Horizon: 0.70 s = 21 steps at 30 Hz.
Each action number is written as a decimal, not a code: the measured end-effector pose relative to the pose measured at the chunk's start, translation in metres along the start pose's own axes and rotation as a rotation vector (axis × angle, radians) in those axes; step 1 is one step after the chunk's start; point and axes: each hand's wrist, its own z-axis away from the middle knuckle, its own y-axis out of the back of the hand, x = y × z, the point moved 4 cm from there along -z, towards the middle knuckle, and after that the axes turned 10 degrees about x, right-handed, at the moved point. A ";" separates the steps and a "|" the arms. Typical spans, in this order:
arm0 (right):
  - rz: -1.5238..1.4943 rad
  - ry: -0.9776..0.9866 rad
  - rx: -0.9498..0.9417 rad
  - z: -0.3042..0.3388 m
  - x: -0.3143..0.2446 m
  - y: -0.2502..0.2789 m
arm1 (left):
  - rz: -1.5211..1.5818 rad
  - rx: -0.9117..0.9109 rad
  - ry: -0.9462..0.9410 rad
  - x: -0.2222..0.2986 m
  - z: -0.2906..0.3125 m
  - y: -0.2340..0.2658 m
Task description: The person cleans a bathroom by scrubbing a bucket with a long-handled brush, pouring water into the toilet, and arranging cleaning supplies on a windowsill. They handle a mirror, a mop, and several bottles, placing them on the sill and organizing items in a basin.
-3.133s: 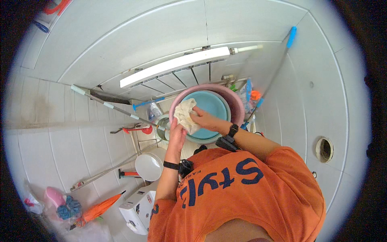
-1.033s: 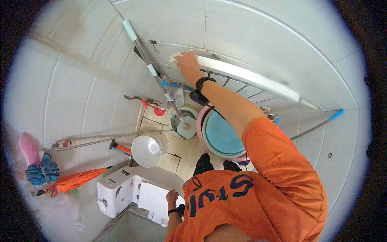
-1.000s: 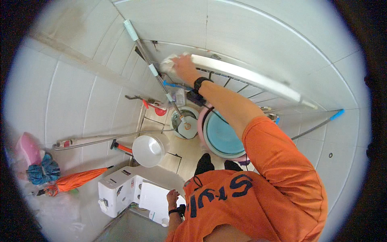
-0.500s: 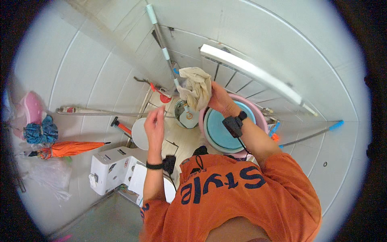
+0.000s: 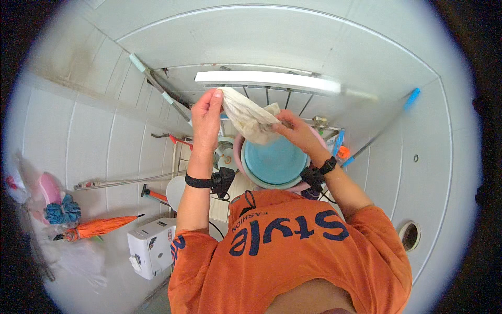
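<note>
A cream-coloured cloth [image 5: 244, 116] with greyish stains hangs stretched between my two hands. Its upper left corner is pinched in my left hand [image 5: 207, 112], thumb against the fingers. My right hand [image 5: 297, 131] grips the other end, lower and further right. Beneath the cloth sits a blue basin [image 5: 274, 166], resting inside a wider pink basin [image 5: 238, 152]. Cloth and right hand cover part of the far rims. Dark straps with small black boxes are on both of my wrists.
A white rail [image 5: 266, 79] crosses the far wall. At left hang an orange umbrella [image 5: 102, 227] and a pink item [image 5: 49, 188], with a white box-shaped container [image 5: 151, 248] below. A long-handled blue brush [image 5: 384, 125] leans at right; a telescopic pole [image 5: 157, 86] leans far left.
My left hand, empty before, has risen and taken a corner of the cloth. The bunched cloth is now spread out over the basins. The view has turned to the right.
</note>
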 end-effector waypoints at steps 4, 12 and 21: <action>0.513 0.251 0.152 0.005 -0.003 0.057 | -0.223 -0.137 -0.227 0.028 0.020 -0.035; 0.627 0.405 0.453 0.026 -0.077 0.129 | -0.543 -0.141 -0.414 0.054 0.032 -0.065; 0.423 0.382 0.480 0.026 -0.118 0.151 | -0.606 -0.560 -0.291 0.034 0.038 -0.057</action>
